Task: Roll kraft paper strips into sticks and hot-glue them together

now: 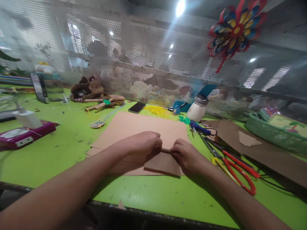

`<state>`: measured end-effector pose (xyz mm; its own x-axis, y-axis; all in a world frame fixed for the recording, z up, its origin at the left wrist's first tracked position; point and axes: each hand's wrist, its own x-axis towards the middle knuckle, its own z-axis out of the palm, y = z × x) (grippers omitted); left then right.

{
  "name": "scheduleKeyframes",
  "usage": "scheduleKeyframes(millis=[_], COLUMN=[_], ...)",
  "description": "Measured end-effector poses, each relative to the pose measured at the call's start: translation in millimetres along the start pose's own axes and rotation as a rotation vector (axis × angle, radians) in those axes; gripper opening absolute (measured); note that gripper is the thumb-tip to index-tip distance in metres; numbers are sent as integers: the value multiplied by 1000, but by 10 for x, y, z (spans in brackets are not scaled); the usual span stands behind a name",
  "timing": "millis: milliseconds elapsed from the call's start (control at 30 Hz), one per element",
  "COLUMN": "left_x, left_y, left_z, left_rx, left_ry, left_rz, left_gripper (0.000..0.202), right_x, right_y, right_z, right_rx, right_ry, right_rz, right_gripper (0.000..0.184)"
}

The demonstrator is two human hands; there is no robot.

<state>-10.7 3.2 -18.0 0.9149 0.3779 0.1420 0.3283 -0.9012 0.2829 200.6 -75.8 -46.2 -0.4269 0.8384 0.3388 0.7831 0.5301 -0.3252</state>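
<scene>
A small piece of brown paper (163,164) lies over a stack of larger tan paper sheets (144,123) on the green table. Its far edge is folded or rolled into a narrow strip. My left hand (146,142) is closed, with the fingertips pinching the left end of that edge. At the right end, the thumb and fingers of my right hand (185,155) are pressed together on the same paper. Part of the paper is hidden behind my fingers. To the right of my right hand lie scissors (246,183) with red and yellow handles.
Beyond the sheets are a phone (137,107), yellow paper strips (157,111) and a white jar (198,110). A blue-handled tool (201,128), brown card (271,150) and green basket (275,135) sit right. A purple power strip (45,128) is left. A perforated screen (144,41) stands behind.
</scene>
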Motion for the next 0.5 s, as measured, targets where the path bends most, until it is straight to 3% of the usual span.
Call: scheduleKeyframes(millis=[233,500], left_x=[-15,-38], left_y=[44,68], left_z=[-92,-101], left_rx=[-10,-15], left_ry=[-53,-50], left_rz=[-7,-37], left_gripper=[22,15], right_x=[-20,-19], right_y=[-25,-59], right_z=[-102,-158], right_rx=[-23,-32], right_ry=[-69,-119], right_rz=[-21,-22], right_gripper=[16,18])
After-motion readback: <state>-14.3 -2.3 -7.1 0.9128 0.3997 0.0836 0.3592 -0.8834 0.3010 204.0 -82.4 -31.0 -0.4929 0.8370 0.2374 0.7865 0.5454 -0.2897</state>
